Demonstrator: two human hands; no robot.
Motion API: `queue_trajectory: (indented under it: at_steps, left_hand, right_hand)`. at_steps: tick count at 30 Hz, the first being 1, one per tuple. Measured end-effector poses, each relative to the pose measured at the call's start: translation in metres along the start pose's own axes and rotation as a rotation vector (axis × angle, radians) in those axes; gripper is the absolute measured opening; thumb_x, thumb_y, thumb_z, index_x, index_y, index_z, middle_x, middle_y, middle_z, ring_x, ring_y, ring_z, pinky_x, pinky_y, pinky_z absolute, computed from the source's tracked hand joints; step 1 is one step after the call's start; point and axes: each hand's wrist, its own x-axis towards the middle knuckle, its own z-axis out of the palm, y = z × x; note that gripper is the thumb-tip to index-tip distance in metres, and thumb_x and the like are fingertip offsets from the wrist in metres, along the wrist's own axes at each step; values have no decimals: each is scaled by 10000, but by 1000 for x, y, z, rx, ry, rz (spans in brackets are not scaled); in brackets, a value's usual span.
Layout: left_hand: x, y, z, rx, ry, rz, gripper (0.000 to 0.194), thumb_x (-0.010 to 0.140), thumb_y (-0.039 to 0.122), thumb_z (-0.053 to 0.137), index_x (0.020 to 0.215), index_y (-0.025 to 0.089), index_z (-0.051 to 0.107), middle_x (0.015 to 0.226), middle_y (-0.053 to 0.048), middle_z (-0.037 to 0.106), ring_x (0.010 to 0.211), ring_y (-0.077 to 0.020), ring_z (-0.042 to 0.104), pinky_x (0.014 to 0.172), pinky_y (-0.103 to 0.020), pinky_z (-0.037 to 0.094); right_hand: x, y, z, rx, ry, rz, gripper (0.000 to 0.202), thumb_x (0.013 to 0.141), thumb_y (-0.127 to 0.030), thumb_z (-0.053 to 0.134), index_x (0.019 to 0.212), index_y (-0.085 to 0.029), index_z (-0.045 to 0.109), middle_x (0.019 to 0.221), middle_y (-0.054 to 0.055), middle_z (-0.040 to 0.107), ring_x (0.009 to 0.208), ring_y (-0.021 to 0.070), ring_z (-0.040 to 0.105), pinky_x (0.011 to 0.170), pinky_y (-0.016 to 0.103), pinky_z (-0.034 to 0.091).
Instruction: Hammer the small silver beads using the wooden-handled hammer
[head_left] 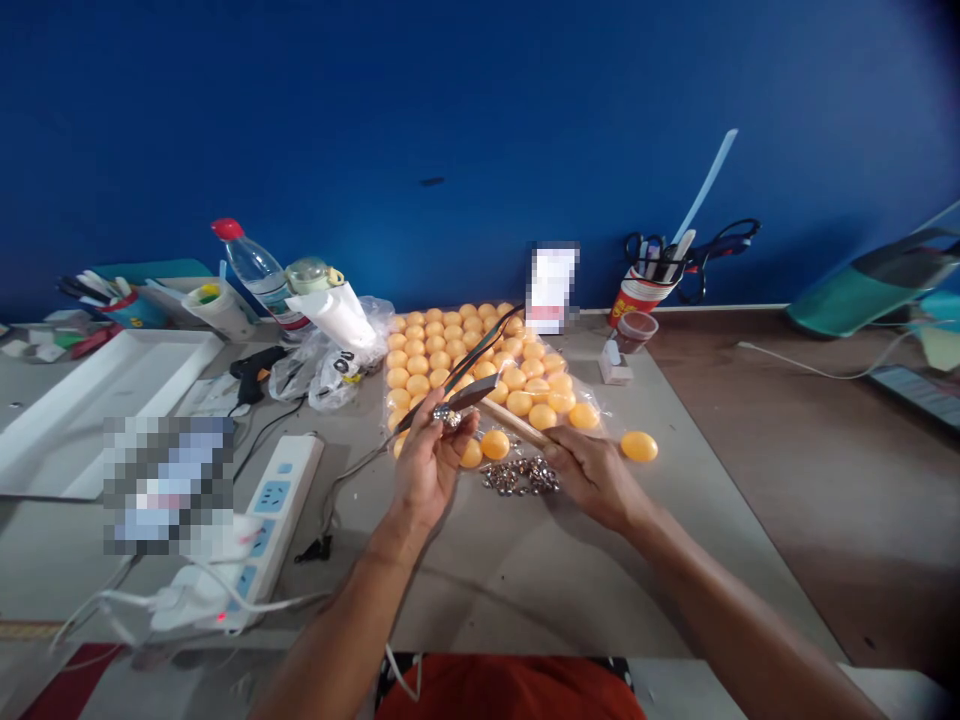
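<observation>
My right hand [596, 468] is wrapped round the wooden handle of a hammer [519, 425]. Its dark, pointed head lies just above my left hand [429, 462]. The left fingers are curled up around a few small shiny silver pieces [448, 416], too small to make out exactly. Between my hands, a heap of similar shiny pieces [521, 477] lies on the table. Behind it are many orange balls [450, 345], like table-tennis balls, in rows, partly under clear plastic. One loose orange ball [639, 446] sits right of my right hand.
A white power strip [281, 500] with plugs and cables lies on the left, near a white tray [161, 345] and a black glue gun [255, 375]. A bottle with a red cap [259, 270] leans behind. A cup of scissors and tools [645, 290] stands at the back right.
</observation>
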Motion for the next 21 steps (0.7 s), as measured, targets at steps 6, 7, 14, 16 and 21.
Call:
queue_trajectory:
  at_steps: [6,7,14,16,21]
  left_hand:
    - [0,0,0,14,0,15,436,754,166,675,1185,216,629,969,-30,739,815,-161,719,870,-348,574]
    - [0,0,0,17,-2,15,439,755,172,677,1189,210,627,960,-36,740,818,-168,721,872,-356,573]
    - [1,-2,-4,4,-41,29,459,752,182,680,1206,213,622,941,-40,745,845,-179,720,867,-358,566]
    - [2,-2,-5,15,-50,32,457,767,199,679,1219,215,614,941,-42,741,845,-186,721,879,-378,562]
    - [2,-2,-4,18,-64,32,461,758,201,685,1212,223,607,927,-30,733,818,-177,717,860,-370,566]
  right_hand:
    - [0,1,2,-18,-57,36,227,961,-321,400,830,-196,536,667,-3,573,596,144,539,551,239,361]
    - [0,2,2,-5,-44,34,229,963,-328,398,831,-196,531,670,-3,571,600,143,540,558,239,366]
    - [0,4,3,-29,-28,23,254,959,-333,395,754,-204,473,653,1,539,594,142,511,556,245,347]
    - [0,5,3,-11,-24,25,245,960,-334,392,779,-201,488,652,0,540,591,142,511,558,246,348]
    - [1,5,3,0,-46,23,244,961,-335,384,792,-197,493,664,8,552,593,147,517,552,250,347]
